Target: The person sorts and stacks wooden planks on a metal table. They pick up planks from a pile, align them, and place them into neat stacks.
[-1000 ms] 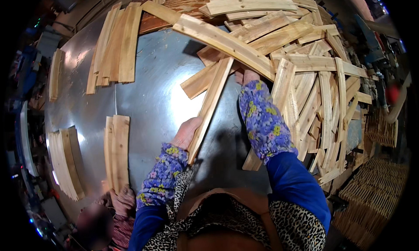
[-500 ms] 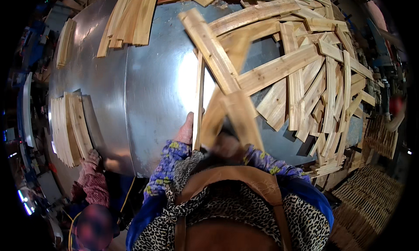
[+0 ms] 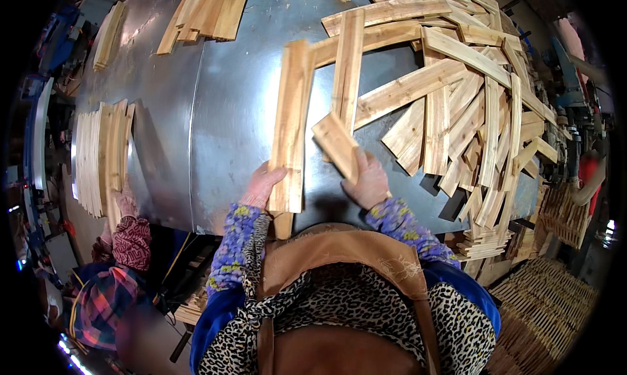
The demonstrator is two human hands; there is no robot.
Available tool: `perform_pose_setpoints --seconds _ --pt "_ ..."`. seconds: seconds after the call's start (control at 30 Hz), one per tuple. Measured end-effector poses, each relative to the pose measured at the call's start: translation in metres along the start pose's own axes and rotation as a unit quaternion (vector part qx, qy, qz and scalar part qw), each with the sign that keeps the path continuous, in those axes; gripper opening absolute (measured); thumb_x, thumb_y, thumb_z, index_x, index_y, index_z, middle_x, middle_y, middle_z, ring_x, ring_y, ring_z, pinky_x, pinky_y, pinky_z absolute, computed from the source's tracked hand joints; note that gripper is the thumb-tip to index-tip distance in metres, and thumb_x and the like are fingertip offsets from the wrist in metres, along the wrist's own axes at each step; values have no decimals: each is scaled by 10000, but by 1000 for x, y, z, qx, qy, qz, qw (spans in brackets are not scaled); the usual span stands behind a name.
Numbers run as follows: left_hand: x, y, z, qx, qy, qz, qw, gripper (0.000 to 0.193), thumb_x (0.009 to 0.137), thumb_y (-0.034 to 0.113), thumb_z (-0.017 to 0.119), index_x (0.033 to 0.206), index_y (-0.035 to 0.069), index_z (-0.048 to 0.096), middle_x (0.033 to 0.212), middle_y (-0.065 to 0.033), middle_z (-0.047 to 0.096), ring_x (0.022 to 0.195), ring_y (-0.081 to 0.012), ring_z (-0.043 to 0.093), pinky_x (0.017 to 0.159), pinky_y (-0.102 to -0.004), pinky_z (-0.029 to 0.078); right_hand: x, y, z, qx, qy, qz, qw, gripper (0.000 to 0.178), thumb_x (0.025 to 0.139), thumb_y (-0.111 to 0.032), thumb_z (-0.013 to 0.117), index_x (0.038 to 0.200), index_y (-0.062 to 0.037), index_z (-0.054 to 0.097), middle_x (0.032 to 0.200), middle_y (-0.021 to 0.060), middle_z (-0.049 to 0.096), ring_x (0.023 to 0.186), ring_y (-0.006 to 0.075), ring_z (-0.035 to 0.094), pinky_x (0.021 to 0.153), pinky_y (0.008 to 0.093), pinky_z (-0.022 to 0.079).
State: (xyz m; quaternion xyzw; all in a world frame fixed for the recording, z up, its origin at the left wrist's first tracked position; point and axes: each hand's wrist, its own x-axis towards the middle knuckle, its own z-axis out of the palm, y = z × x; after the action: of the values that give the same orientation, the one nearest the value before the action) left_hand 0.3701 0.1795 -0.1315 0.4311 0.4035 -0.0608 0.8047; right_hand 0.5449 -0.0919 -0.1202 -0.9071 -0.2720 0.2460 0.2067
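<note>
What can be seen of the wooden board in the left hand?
The board is long, narrow and light brown, apparently bare wood with visible grain. It points up the picture, over the metal table; whether it touches the table is unclear. The left hand holds its left edge near the lower end, where another wood piece shows below.

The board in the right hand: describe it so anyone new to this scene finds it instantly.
Find the metal table, then the right hand near its front edge. The board it grips slants leftward up the picture, unlike the nearly vertical plank in the left hand.
</note>
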Motion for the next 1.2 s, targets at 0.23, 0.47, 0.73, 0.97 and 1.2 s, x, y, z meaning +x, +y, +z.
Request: perform_pose_setpoints --seconds 0.23,0.47,0.73,0.97,1.2 --pt "-86 -8 -17 515 284 16 808 700 938 302 801 1522 23 536 1209 -249 768 1042 -417 788 915 -500 629 97 23 -70 522 -204 115 820 605 998 -338 720 1443 59 616 1196 212 780 957 286 797 836 426 682" --pt "-74 -26 -25 465 254 70 845 662 968 383 751 1505 39 575 1326 -260 735 1247 -462 695 1043 -533 562 183 -116 -24 513 -79 201 831 483 1080 -335 634 1431 -9 697 1348 217 735 1165 294 755 1035 437 605" --pt "-83 -23 5 558 264 -57 784 1027 924 487 809 1698 41 304 1485 -254 642 1327 -425 658 1109 -504 551 159 -147 9 -288 25 1 957 912 981 -630 715 1637 -35 497 1555 259 584 1504 385 516 1297 567 346" --pt "-71 -41 -15 496 263 21 827 973 930 461 799 1684 51 341 1452 -255 658 1303 -423 665 1097 -506 554 153 -73 2 -104 147 8 984 925 844 -279 807 1640 -24 411 1594 301 493 1492 451 503 1258 494 438" --pt "-72 -46 -24 449 226 81 860 1009 916 526 801 1694 40 379 1492 -320 613 1362 -469 620 1161 -519 508 80 -65 77 368 -83 -1 926 900 920 -155 690 1723 15 321 1495 285 613 1369 376 617 1150 435 504"
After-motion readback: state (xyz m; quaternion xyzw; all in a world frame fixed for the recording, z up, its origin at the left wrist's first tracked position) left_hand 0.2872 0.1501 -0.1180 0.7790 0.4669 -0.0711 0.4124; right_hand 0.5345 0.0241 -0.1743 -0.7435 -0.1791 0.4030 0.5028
